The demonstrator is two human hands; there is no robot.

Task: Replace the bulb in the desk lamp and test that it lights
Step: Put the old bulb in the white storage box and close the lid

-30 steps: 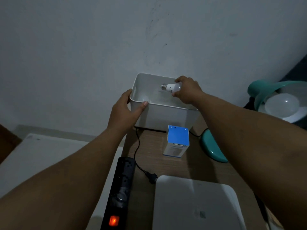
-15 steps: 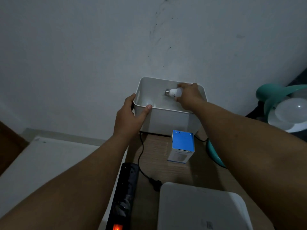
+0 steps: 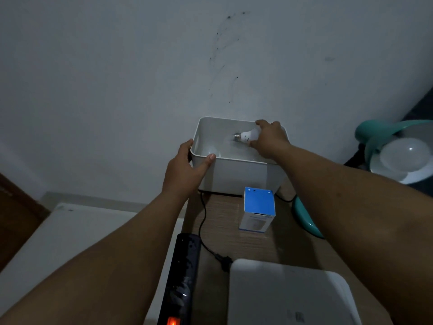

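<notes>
- Right hand [image 3: 269,139] is inside the white bin [image 3: 236,174] at the back of the worktop [image 3: 222,221], fingers curled round the globe end of a small bulb [image 3: 246,136]. Its screw base points left and the bulb lies roughly level, above the bin floor.
- Left hand [image 3: 185,170] steadies the bin at its near-left corner, thumb over the rim and fingers down the outer wall.
- A second pale rounded item sits low in the bin's left end; too dim to identify.
- Desk lamp [image 3: 384,146] at far right: teal shade turned towards the camera, with a large bulb [image 3: 403,160] seated in it, unlit.
- Blue-topped carton [image 3: 259,207] stands just in front of the bin. Power strip [image 3: 180,282] shows a red-lit switch, and a black cord runs near it.
- Judged step: handling a bulb at the bin. I cannot tell whether it is being put in or taken out.
- Next move needs: a settled grip or a clean release of the bulb, then attention to the lamp socket and switch for the light test.
</notes>
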